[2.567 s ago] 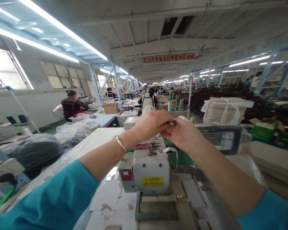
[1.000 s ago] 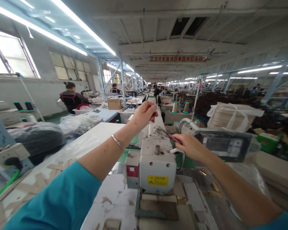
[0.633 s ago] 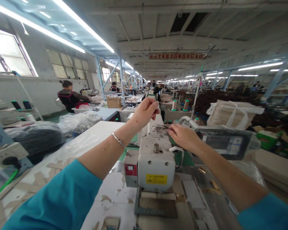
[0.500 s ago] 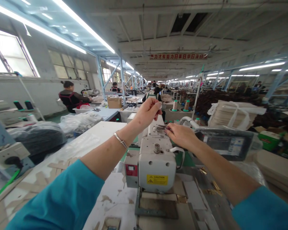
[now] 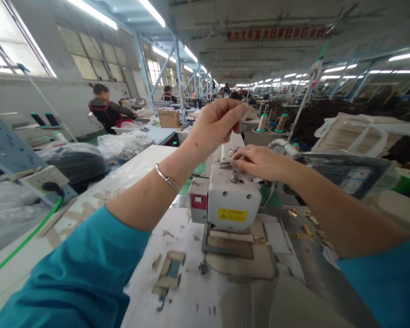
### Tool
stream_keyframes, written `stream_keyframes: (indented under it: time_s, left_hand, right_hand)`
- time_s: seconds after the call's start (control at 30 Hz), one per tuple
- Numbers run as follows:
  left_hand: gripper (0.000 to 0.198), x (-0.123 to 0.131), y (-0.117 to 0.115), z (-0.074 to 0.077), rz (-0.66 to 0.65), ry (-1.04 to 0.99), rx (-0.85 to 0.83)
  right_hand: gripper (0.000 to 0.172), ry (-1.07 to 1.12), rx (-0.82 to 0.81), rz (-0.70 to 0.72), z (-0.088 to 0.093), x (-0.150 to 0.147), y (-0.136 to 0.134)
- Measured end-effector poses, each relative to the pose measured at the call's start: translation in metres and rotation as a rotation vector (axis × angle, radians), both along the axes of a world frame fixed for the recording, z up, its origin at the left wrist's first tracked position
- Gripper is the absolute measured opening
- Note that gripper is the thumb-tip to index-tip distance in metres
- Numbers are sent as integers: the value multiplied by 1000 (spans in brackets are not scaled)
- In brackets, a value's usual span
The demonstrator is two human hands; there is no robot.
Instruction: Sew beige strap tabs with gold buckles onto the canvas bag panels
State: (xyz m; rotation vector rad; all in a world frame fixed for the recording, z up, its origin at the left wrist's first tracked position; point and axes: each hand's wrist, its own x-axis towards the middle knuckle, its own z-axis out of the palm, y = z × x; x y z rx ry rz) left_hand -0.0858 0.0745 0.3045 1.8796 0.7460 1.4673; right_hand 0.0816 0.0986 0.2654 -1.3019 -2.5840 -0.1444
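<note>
Item 1: sewing-machine head (image 5: 234,205), off-white, upright on the surface (image 5: 198,298), yellow CAUTION label (image 5: 233,214) on its front; clock positions are read from it as seen.

Item 2: small metal tool (image 5: 226,164), slender, slightly blurred, over the top of the head, towards 11 o'clock.

Item 3: right hand (image 5: 258,161), at 1 o'clock, over the machine top. Fingers bent, grip partly closed, fingertips at the end of the tool; whether the grip has hold of it cannot be told.

Item 4: left hand (image 5: 220,120), raised at 12 o'clock. Grip closed, thumb against fingers; anything pinched there is too small to tell. Silver bangle (image 5: 166,176) at the wrist.

Item 5: metal clamp frame (image 5: 225,250), at 6 o'clock, below the head, on beige material.

Item 6: brass-coloured pieces (image 5: 307,231), loose, between 3 and 4 o'clock.

Item 7: small beige rectangular frame (image 5: 171,271), flat, towards 8 o'clock.

Item 8: beige strips (image 5: 84,209), scattered, 9 o'clock.

Item 9: display panel (image 5: 353,177), plastic-covered, 3 o'clock.

Item 10: two thread cones (image 5: 262,123), side by side, 1 o'clock, farther back.

Item 11: cardboard box (image 5: 169,118), between 10 and 11 o'clock.

Item 12: seated co-worker (image 5: 105,109), dark clothing, 10 o'clock, well apart.
</note>
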Motion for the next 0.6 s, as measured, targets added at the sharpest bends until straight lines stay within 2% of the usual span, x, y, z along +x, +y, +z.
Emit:
stream_keyframes:
  time_s: [0.07,0.13,0.2,0.27,0.33,0.37,0.43,0.47,0.53,0.6]
  left_hand:
    - [16,-11,-20,-5,1,16,7]
    - [18,-28,-43,-15,-19,-11,7]
    - [17,-50,-70,-35,-22,-65,-30]
    - [17,-73,-98,-67,6,-106,-141]
    - [22,-91,-123,-108,53,-125,-342]
    - [24,-97,-133,-131,67,-133,-467]
    - [27,-101,-151,-175,89,-218,-694]
    - [29,-100,-158,-194,79,-277,-793]
    - [33,-93,-169,-222,48,-382,-913]
    - [35,-86,-177,-236,4,-467,-958]
  right_hand:
    - [33,-14,53,56,0,-1,-9]
    - [31,57,194,81,-1,4,-30]
    - [28,223,351,81,-7,14,-62]
    - [23,423,373,55,-24,23,-100]
    - [13,507,217,111,-56,23,-134]
    - [11,491,64,160,-77,19,-147]
    - [12,377,-249,230,-123,5,-162]
    - [16,330,-344,220,-146,-5,-164]
    - [28,251,-426,222,-183,-25,-163]
    - [33,165,-438,240,-205,-45,-159]
